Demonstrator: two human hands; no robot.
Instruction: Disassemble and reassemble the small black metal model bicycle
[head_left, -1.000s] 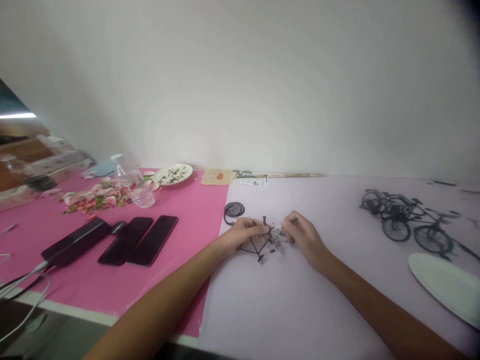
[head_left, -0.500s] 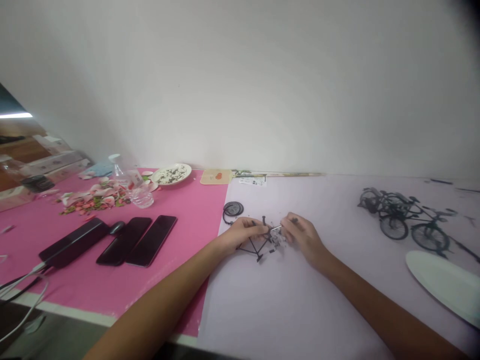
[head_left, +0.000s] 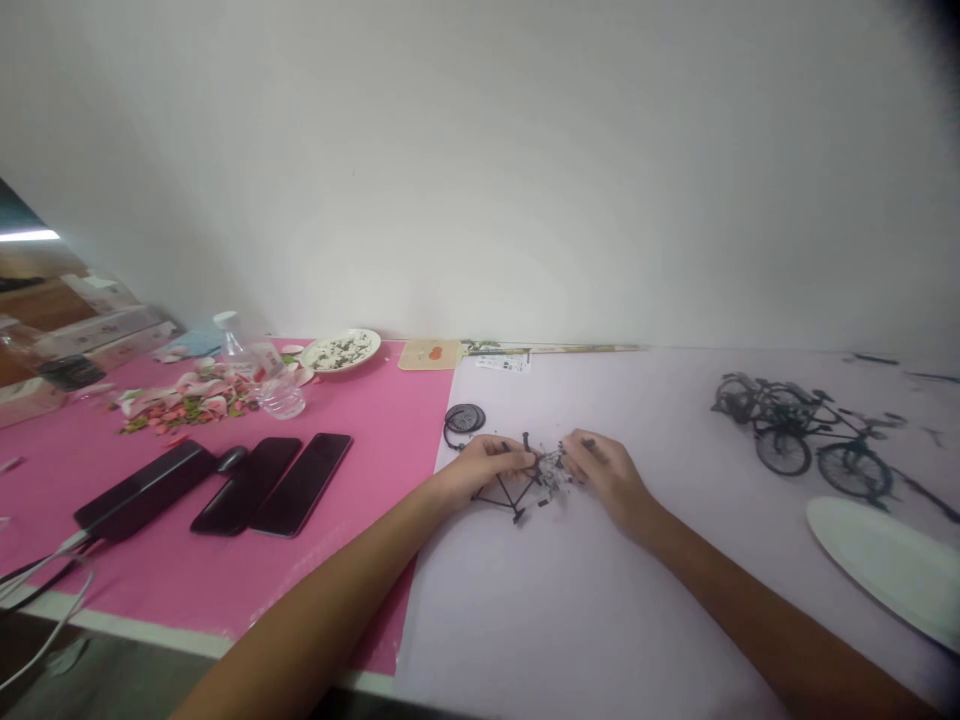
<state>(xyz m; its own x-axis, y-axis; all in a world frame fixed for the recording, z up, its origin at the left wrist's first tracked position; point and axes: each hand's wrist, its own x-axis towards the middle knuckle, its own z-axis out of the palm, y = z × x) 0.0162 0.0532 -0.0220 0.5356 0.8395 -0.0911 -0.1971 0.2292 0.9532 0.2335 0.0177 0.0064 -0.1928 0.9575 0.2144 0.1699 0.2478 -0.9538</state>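
A small black wire bicycle frame [head_left: 514,492] lies on the pale lilac table sheet [head_left: 570,600]. My left hand [head_left: 484,465] pinches its upper part with closed fingers. My right hand [head_left: 604,472] is closed too, fingertips holding a thin tool or pin I cannot make out, against the frame's right side by a small pile of tiny grey parts [head_left: 553,482]. Two little black wheels [head_left: 465,420] lie just beyond my left hand.
Finished miniature black bicycles [head_left: 806,435] stand at the right, with a white plate [head_left: 881,570] nearer me. On the pink sheet [head_left: 360,420] lie two dark phones [head_left: 274,482], a black box [head_left: 139,490], a mouse, a plastic bottle [head_left: 262,375], scraps and a dish [head_left: 341,350].
My right hand has drawn in closer to the frame and my left hand. The view has shifted slightly; nothing else on the table has moved.
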